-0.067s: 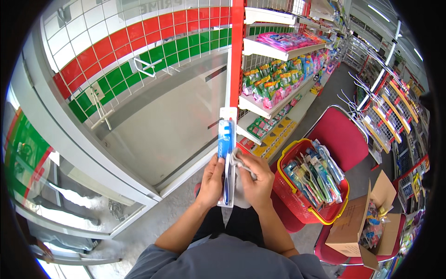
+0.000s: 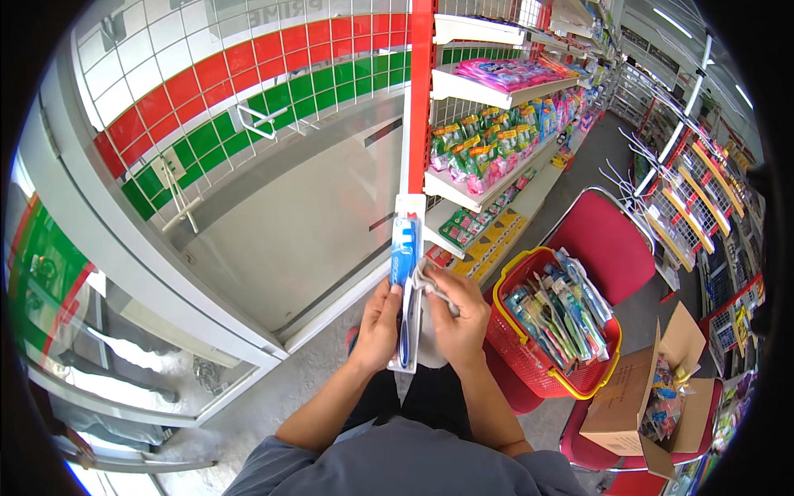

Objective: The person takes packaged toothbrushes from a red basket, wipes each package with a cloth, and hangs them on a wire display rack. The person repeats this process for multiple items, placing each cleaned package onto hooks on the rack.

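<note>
Blue-white package (image 2: pixel 404 258), grey cloth (image 2: pixel 428 341), red basket (image 2: pixel 523 359)

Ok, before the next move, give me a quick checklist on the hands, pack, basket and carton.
1. Left hand holding the pack: ok, thumb over its front.
2. Right hand holding the cloth: ok, at the pack's right edge.
3. Pack's front in view: ok, partly covered by fingers.
4. Pack's back wiped clean: cannot tell, it faces away.
5. Basket supported: ok, on a red chair, with toothbrush packs inside.
6. Carton open: ok, flaps spread, goods visible inside.
</note>
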The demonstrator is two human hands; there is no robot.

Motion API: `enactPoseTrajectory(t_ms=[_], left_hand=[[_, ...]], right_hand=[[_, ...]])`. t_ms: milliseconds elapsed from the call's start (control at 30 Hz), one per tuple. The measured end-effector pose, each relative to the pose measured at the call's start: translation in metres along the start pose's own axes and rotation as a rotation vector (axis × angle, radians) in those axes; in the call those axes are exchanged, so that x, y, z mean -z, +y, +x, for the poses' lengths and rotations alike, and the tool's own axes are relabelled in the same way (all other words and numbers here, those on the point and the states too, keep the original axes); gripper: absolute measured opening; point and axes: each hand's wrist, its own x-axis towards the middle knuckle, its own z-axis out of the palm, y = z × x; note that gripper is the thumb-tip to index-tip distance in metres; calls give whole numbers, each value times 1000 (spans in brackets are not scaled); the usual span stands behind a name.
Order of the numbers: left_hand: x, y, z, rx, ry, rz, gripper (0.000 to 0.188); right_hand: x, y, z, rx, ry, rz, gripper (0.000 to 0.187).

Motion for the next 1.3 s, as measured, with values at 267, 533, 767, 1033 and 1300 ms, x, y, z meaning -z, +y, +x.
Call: enactPoseTrajectory(t_ms=[267,533,767,1033,1300], left_hand=[[-4,-9,-19,3,-83,189,28],[1,-8,-9,6,-60,75,31],[7,3,12,-128,-5,-2,29],[10,24,33,-213,218,2,25],[12,35,34,-193,144,-104,36]], right_hand=[[6,9,42,36,124,-29,32],[9,-2,27,76,27,-35,28],[12,-16,-8,14,-145,4,29],[15,-21,-39,-91,-278,80,31],[37,-19,-35,-97,-363,117,33]])
